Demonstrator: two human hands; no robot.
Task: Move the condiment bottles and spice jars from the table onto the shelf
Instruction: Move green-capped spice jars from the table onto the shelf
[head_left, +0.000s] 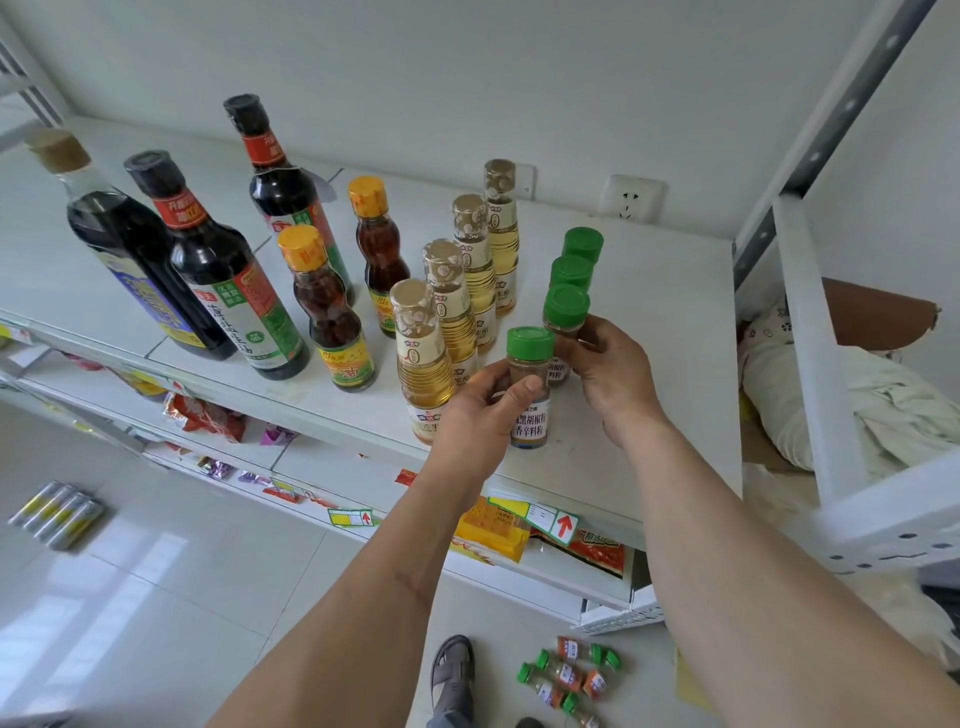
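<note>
Nearest the viewer, on the floor, several green-capped spice jars (569, 675) are seen lying on their sides, not yet moved. Above them, on the white shelf (649, 415), a black pepper jar (530, 387) is gripped around its body by the left hand (478, 415), thumb in front and fingers behind. Just beside it, a second green-capped jar (565, 332) is clasped at the side by the right hand (610, 374). Both jars are judged light, rigid and smooth; a grasp at mid-body, below the cap, should be kept so the labels can be turned forward. Two more green caps (577, 257) are lined up behind. The neighbouring rice vinegar bottles (457, 306) could be knocked by the left knuckles. Farther left, sesame oil bottles (332, 312) and tall dark soy sauce bottles (228, 260) are already placed; these are judged heavier and, if glass, breakable.
</note>
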